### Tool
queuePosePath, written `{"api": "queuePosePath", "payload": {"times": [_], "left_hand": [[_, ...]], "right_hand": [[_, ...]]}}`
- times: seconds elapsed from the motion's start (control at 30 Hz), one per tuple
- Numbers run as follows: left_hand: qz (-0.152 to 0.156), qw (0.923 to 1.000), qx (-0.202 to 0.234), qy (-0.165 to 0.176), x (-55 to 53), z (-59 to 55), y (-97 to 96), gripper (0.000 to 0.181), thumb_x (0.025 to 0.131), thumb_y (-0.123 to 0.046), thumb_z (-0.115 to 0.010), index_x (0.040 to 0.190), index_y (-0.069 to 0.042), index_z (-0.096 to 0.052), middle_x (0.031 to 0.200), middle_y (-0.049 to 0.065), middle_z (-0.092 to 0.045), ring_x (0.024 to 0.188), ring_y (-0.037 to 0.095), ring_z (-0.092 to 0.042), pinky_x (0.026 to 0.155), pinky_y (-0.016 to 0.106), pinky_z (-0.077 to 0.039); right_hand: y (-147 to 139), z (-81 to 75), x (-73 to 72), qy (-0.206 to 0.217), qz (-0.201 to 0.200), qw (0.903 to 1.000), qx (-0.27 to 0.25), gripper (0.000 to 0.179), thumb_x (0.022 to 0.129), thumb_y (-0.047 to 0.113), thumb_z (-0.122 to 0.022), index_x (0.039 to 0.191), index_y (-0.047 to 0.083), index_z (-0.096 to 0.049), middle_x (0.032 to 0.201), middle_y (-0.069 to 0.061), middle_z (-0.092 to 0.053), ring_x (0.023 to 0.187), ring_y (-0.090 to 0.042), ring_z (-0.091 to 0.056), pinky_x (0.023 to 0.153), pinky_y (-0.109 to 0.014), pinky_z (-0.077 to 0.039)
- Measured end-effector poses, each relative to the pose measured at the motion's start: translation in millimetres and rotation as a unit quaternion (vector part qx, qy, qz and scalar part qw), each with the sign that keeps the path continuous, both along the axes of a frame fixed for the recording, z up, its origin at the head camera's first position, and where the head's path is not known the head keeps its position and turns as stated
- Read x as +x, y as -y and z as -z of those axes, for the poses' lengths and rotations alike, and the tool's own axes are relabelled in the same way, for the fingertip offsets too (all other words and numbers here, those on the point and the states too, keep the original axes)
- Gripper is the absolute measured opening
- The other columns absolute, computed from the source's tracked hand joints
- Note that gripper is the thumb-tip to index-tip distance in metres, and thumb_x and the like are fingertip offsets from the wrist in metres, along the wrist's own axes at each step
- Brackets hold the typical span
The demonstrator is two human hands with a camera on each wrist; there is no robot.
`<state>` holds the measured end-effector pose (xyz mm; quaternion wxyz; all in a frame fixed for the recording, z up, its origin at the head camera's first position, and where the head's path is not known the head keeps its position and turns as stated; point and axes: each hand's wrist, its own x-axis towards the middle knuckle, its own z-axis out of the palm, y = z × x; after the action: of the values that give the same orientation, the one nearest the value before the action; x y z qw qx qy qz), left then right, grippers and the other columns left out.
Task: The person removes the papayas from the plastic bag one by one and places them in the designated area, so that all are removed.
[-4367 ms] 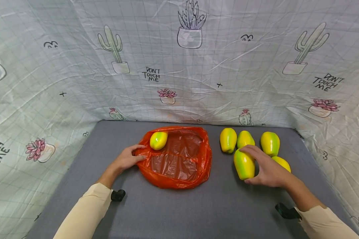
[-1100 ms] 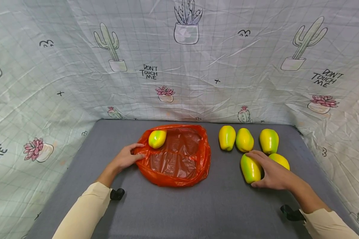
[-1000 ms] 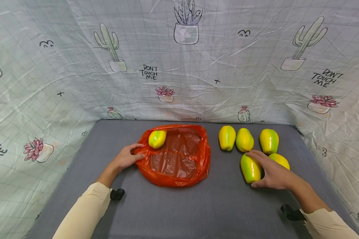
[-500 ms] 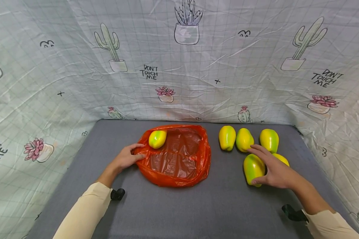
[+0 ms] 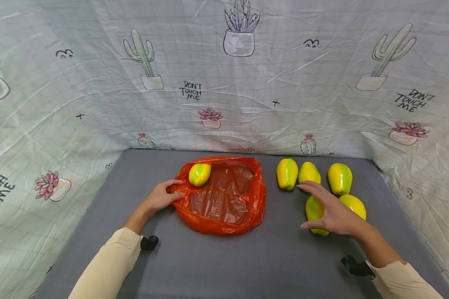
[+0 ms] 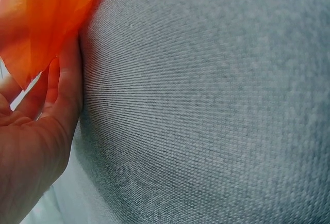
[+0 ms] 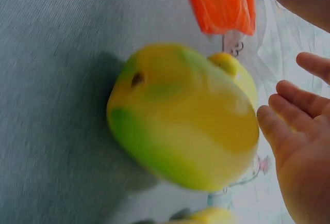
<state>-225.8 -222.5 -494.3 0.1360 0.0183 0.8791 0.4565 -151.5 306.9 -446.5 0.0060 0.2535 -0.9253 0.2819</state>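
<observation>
On the grey table lies a red plastic bag [image 5: 224, 226] with its mouth spread wide and one yellow-green, mango-like fruit [image 5: 199, 174] at its back left. My left hand [image 5: 161, 197] holds the bag's left edge; in the left wrist view orange plastic [image 6: 56, 12] covers part of the fingers. My right hand [image 5: 338, 214] hovers over another mango-like fruit [image 5: 315, 211], its thumb and fingers spread apart. The right wrist view shows that fruit [image 7: 180, 121] on the table, separate from the straight fingers [image 7: 291, 113].
Near that fruit are a mango-like fruit [image 5: 287, 174] at the back, a second one [image 5: 309, 172] beside it, and others [image 5: 339, 178] farther right. A patterned cloth [image 5: 254, 124] hangs behind the table and along both sides.
Earlier my right hand gripped the front fruit and it shifted slightly to the right. The fingers have since spread off it. My left hand stays at the bag's edge.
</observation>
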Motion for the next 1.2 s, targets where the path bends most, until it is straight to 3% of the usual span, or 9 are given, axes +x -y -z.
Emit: {"api": "queuePosePath", "payload": {"times": [0.13,0.2,0.77,1.03,1.2], "left_hand": [[0.001,1.0,0.0,-0.003,-0.2,0.4,-0.4,0.056,0.096,-0.025,-0.072,0.146,-0.005,-0.057,0.144,0.025,-0.055,0.113,0.028,-0.059,0.086,0.026,-0.049],[0.001,1.0,0.0,-0.002,-0.3,0.5,-0.5,0.056,0.096,-0.025,-0.072,0.146,-0.005,-0.057,0.145,0.025,-0.055,0.114,0.029,-0.059,0.087,0.026,-0.049],[-0.003,1.0,0.004,0.002,-2.0,0.5,0.0,0.056,0.095,-0.026,-0.073,0.145,-0.008,-0.058,0.145,0.024,-0.055,0.113,0.029,-0.059,0.087,0.026,-0.049],[-0.005,1.0,0.001,-0.004,-0.2,0.7,1.0,0.054,0.094,-0.023,-0.073,0.143,-0.007,-0.059,0.142,0.024,-0.056,0.114,0.029,-0.059,0.088,0.026,-0.048],[-0.005,1.0,0.006,-0.002,-0.2,2.5,2.5,0.054,0.094,-0.025,-0.073,0.144,-0.008,-0.059,0.144,0.024,-0.056,0.115,0.03,-0.058,0.089,0.028,-0.048]], "right_hand": [[11,0.2,-4.3,0.019,-0.004,0.9997,-0.012,0.104,0.069,0.041,-0.097,0.155,0.013,-0.044,0.161,-0.015,-0.041,0.143,-0.036,-0.042,0.111,-0.068,-0.039],[17,-0.3,-6.4,0.025,-0.009,0.9994,-0.02,0.104,0.071,0.042,-0.095,0.156,0.012,-0.043,0.161,-0.015,-0.04,0.143,-0.039,-0.042,0.11,-0.072,-0.037],[66,1.1,-29.7,0.065,-0.047,0.9948,-0.062,0.101,0.074,0.037,-0.094,0.157,0.018,-0.04,0.163,-0.01,-0.04,0.146,-0.036,-0.045,0.114,-0.062,-0.042],[88,3.5,-38.2,0.07,-0.071,0.9916,-0.083,0.1,0.074,0.035,-0.094,0.157,0.015,-0.042,0.164,-0.012,-0.039,0.15,-0.037,-0.04,0.115,-0.068,-0.038],[104,2.0,-42.3,0.084,-0.085,0.9885,-0.093,0.096,0.077,0.04,-0.092,0.157,0.024,-0.041,0.165,-0.011,-0.037,0.149,-0.036,-0.039,0.113,-0.067,-0.041]]}}
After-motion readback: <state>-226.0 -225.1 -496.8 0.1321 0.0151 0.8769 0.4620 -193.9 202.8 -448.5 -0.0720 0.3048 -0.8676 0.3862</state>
